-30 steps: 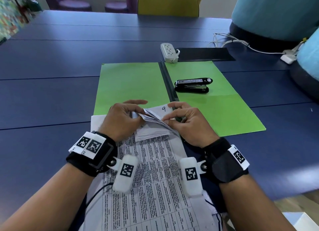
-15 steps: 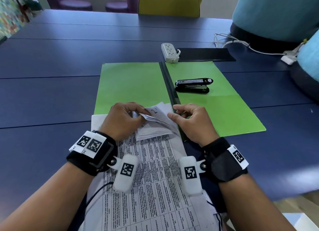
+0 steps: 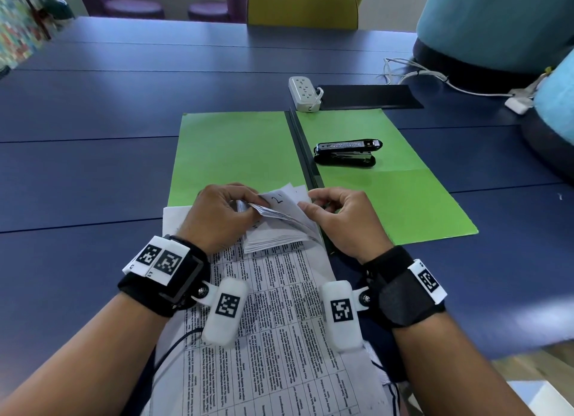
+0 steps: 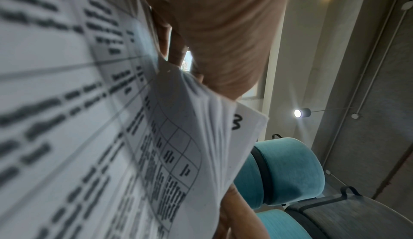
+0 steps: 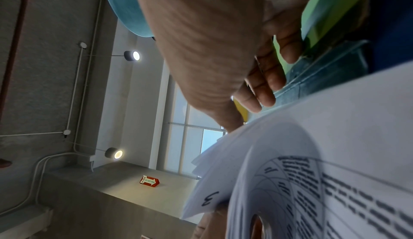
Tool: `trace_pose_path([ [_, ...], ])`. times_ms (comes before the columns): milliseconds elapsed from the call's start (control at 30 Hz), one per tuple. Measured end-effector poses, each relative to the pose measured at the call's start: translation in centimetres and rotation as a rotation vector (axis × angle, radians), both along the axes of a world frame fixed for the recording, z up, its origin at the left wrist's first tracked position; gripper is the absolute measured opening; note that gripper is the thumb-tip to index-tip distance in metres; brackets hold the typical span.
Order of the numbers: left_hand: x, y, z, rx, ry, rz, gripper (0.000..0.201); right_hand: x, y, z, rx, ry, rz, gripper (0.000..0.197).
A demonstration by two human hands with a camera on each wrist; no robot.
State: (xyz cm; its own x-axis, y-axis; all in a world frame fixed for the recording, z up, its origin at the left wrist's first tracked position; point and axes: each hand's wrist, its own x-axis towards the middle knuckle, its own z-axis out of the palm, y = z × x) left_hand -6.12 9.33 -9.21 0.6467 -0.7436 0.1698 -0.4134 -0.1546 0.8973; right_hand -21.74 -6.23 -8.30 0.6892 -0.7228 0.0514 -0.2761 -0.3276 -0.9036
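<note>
Light, limp and slippery, the stack of papers (image 3: 281, 232) lies over the near edge of the table (image 3: 93, 173), best taken at its far corners, which the left hand (image 3: 222, 218) pinches while the right hand (image 3: 344, 221), loosely curled, only thumbs them.

stapler (image 3: 346, 153) on green folder (image 3: 236, 154) | power strip (image 3: 303, 94) behind | blue table (image 3: 93, 120)

We wear black wrist bands (image 3: 139, 294) bearing white plates (image 3: 160, 258) with square codes. White rounded pods (image 3: 225, 310) attach by screws (image 3: 202, 290), and a thin black cable (image 3: 177, 338) leaves the left one.
</note>
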Motion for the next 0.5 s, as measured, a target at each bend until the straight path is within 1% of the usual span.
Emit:
trace_pose_path([
  [67,0.0,0.0,0.0,-0.005,-0.001,-0.003,0.015,0.0,-0.1,-0.1,0.007,0.020,0.000,0.046],
  [100,0.0,0.0,0.0,-0.009,-0.002,-0.006,0.014,0.1,-0.1,-0.2,-0.001,0.034,0.006,0.047],
  [233,0.1,0.1,0.0,-0.014,0.013,-0.023,0.017,-0.1,0.0,0.0,-0.045,0.046,0.019,0.036],
  [433,0.0,0.0,0.1,-0.024,0.008,-0.031,0.017,-0.2,0.3,0.5,-0.032,0.014,0.008,0.019],
  [467,0.0,0.1,0.1,-0.023,0.006,-0.029,0.018,-0.2,0.4,0.7,-0.017,-0.002,0.008,0.017],
  [500,0.0,0.1,0.0,-0.018,0.005,-0.028,0.018,-0.3,0.6,0.9,0.001,-0.019,0.014,0.020],
])
